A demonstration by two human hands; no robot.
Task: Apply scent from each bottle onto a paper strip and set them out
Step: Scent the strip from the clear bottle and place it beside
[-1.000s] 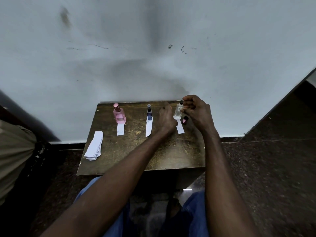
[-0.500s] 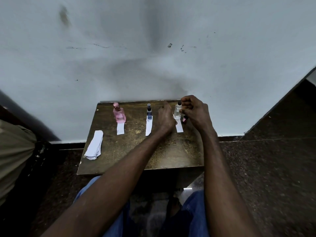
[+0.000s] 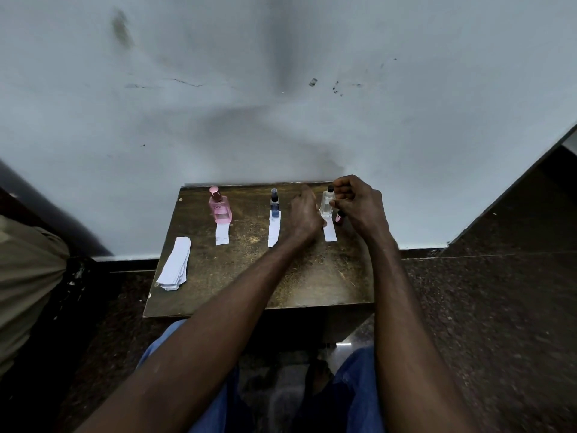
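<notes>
The head view looks down at a small brown bench (image 3: 256, 276) against a pale wall (image 3: 281, 89). Three bottles stand in a row near the wall: a pink bottle (image 3: 220, 205) on the left, a small blue bottle (image 3: 274, 204) in the middle, and a clear bottle (image 3: 327, 203) on the right. Three paper strips lie flat, one in front of each bottle: the left strip (image 3: 222, 234), the middle strip (image 3: 273, 229) and the right strip (image 3: 330, 234). One pile of spare strips (image 3: 175, 264) sits near the left edge of the bench. One tiny dark and pink thing (image 3: 339, 217), too small to make out, stands just right of the clear bottle. The right hand (image 3: 359, 204) has its grip curled at the clear bottle's top and side. The left hand (image 3: 304, 214) hides part of the right strip, and I cannot tell if its grip holds anything. Blue trousers (image 3: 359, 385) show at the bottom, cut off by the picture edge.
</notes>
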